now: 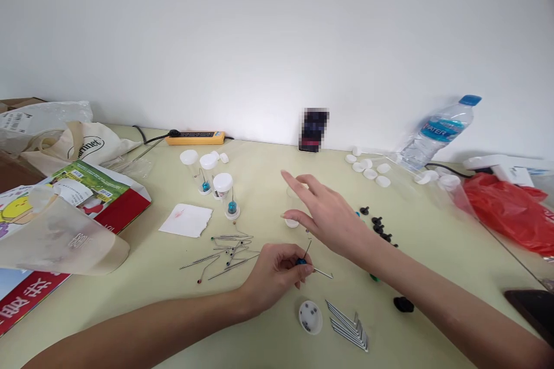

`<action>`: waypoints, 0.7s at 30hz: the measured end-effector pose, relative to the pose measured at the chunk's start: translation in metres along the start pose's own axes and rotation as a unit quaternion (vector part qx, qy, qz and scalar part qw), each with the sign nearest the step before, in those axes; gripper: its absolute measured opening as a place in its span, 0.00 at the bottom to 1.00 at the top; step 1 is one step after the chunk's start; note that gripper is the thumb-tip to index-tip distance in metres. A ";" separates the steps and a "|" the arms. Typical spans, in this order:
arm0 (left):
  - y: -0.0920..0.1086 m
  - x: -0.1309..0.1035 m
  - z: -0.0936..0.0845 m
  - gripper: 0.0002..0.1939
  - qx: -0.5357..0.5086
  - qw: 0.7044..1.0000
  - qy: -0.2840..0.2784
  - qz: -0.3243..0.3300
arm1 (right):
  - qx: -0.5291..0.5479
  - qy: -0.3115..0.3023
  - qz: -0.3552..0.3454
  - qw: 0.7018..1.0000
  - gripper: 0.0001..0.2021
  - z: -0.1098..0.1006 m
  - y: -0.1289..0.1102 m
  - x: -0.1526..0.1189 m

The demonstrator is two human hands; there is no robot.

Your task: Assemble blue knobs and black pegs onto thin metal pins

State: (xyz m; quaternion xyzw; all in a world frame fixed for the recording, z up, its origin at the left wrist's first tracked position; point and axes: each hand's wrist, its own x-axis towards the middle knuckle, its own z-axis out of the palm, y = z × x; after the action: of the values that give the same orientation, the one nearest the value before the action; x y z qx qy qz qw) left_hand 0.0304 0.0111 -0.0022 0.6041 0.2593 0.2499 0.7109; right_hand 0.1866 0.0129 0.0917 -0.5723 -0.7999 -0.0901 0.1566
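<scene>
My left hand [277,274] pinches a small blue piece [302,262] with a thin metal rod through it, low in the middle. An L-shaped metal key [324,273] sticks out to the right of its fingertips. Above and to the right, my right hand [322,207] has its fingers spread, with nothing held. Its fingers partly cover a clear tube [292,207] standing upright. Left of my left hand lie several thin metal rods [231,253] with small coloured ends. Below it are a white cap [310,317] holding small dark bits and several L-shaped keys [350,328].
Capped tubes [223,184] with blue pieces stand left, near a paper scrap [186,220] and power strip [195,138]. A phone [313,130] leans on the wall. White caps [370,174], black knobs [378,225] and a water bottle [439,132] are right. A plastic jug [64,236] lies left.
</scene>
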 end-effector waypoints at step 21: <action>0.005 -0.003 -0.001 0.10 -0.002 1.000 0.010 -0.018 | -0.121 -0.117 0.311 0.935 0.12 0.016 0.187 -0.064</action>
State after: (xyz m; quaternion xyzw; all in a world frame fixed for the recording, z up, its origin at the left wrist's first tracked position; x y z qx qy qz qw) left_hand 0.0272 0.0107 0.0029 0.5952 0.2767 0.2443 0.7138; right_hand 0.3798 0.0230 0.0478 -0.8137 -0.5774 -0.0657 0.0118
